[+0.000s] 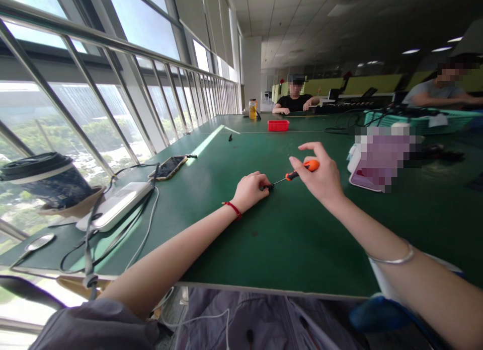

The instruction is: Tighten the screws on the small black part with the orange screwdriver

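Observation:
Near the middle of the green table, my left hand (pixel 249 191) pinches a small black part (pixel 269 187) against the tabletop. Its exact kind is too small to make out. A screwdriver with an orange and black handle (pixel 311 164) slants down to the left, its thin metal shaft meeting that part. The handle lies in my right hand (pixel 320 176), against the palm and thumb, while the index finger is lifted off it. My other right fingers are partly hidden behind the hand.
On the left are a phone (pixel 169 167), a white power bank (pixel 116 206) with cables, and a lidded cup (pixel 49 181). A red tray (pixel 278 126) and a jar (pixel 252 110) stand farther back. At right are a pinkish stand-like object (pixel 372 173) and a teal basket (pixel 415 121). Two people sit beyond.

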{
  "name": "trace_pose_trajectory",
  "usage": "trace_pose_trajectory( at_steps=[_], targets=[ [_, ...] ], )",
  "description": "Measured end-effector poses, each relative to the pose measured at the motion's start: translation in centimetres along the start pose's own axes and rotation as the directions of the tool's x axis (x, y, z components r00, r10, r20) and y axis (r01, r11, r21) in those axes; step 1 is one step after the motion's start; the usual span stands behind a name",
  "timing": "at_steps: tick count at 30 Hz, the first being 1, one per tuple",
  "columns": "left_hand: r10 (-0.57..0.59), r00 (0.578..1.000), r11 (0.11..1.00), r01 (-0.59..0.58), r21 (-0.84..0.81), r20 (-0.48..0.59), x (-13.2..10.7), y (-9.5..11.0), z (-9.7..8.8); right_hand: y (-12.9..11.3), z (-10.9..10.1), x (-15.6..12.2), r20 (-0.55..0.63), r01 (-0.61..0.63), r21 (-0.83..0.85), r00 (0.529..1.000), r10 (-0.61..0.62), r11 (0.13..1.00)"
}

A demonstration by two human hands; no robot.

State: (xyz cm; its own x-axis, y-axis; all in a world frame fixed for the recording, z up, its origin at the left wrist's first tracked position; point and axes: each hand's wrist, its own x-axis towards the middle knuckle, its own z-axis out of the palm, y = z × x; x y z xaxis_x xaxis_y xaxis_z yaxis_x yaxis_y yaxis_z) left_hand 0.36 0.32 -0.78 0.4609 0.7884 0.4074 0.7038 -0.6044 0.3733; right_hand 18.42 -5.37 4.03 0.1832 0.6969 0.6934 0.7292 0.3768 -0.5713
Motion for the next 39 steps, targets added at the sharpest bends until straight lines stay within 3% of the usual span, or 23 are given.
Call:
trace_pose_trajectory(
  at_steps=[5, 9, 17, 20, 25, 31, 35, 39],
  targets=[
    [0.002, 1.0, 1.0, -0.002, 0.005, -0.01, 0.07, -0.21, 0.19, -0.29, -0.04, -0.2, 0.071, 0.023, 0.042, 0.997, -0.026, 0.999],
    [0.001, 1.0, 1.0, -0.001, -0.001, -0.014, 0.06, -0.2, 0.19, -0.14, 0.22, -0.32, 0.03, 0.108, 0.095, 0.993, -0.111, 0.99],
    [0.005, 1.0, 1.0, -0.005, 0.01, -0.011, 0.12, -0.24, 0.21, -0.62, -0.08, -0.37, 0.092, -0.004, 0.027, 0.996, 0.001, 1.0],
    [0.003, 1.0, 1.0, -0.003, 0.002, -0.011, 0.12, -0.19, 0.18, -0.47, -0.02, -0.35, 0.092, 0.036, 0.06, 0.995, -0.041, 0.998],
    [-0.012, 1.0, 1.0, 0.012, 0.003, -0.007, 0.04, 0.02, 0.08, 0.03, 0.46, -0.3, -0.005, 0.159, 0.124, 0.987, -0.16, 0.98],
    [0.007, 1.0, 1.0, -0.007, 0.005, -0.009, 0.11, -0.13, 0.15, -0.61, 0.06, -0.4, 0.033, 0.01, -0.009, 0.999, -0.009, 1.0],
    [0.015, 1.0, 1.0, -0.015, 0.001, -0.007, 0.11, -0.22, 0.18, -0.59, -0.13, -0.36, 0.1, 0.037, 0.043, 0.994, -0.042, 0.998],
    [0.008, 1.0, 1.0, -0.008, -0.004, -0.01, 0.1, -0.21, 0.24, -0.07, 0.15, -0.28, 0.058, 0.099, 0.103, 0.993, -0.105, 0.99]
  ],
)
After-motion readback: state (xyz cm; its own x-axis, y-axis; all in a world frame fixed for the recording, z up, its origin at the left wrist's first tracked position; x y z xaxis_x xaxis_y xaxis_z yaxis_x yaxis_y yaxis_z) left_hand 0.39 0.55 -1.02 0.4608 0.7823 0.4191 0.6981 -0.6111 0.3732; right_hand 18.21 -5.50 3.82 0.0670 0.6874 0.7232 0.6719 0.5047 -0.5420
